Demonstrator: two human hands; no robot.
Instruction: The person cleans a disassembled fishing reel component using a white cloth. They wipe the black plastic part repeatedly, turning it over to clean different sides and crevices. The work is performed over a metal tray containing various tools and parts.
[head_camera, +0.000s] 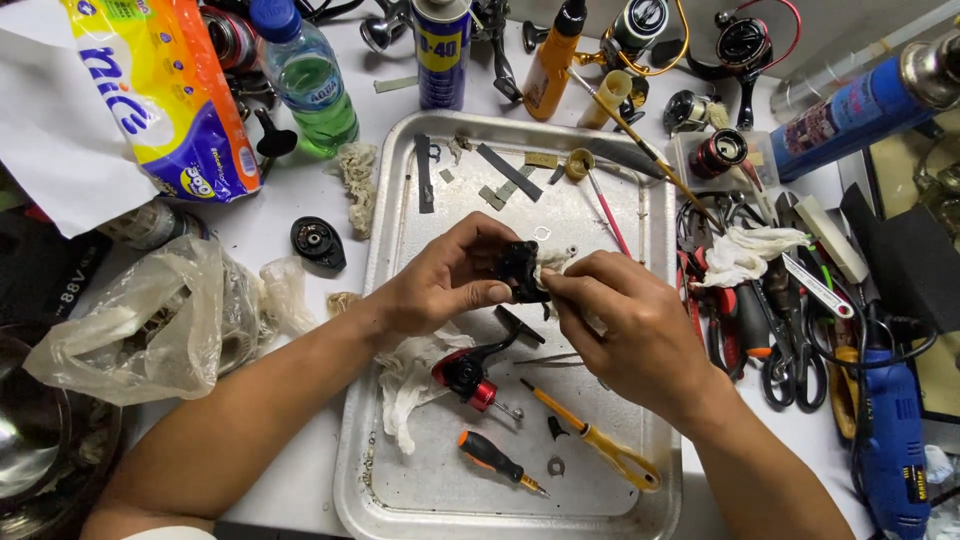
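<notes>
1. The left hand closes thumb and fingers around a small black reel part, held above the metal tray.
2. The right hand pinches a white cloth against the part's right side.
3. The part looks rigid, light and probably greasy; hold it by its outer edges.
4. A red-and-black handle lies below.

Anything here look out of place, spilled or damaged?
Nothing looks spilled or broken. The metal tray holds loose small parts, screwdrivers and rags, consistent with disassembly. Both hands, left hand and right hand, grip a small black part with a bit of tissue.
</notes>
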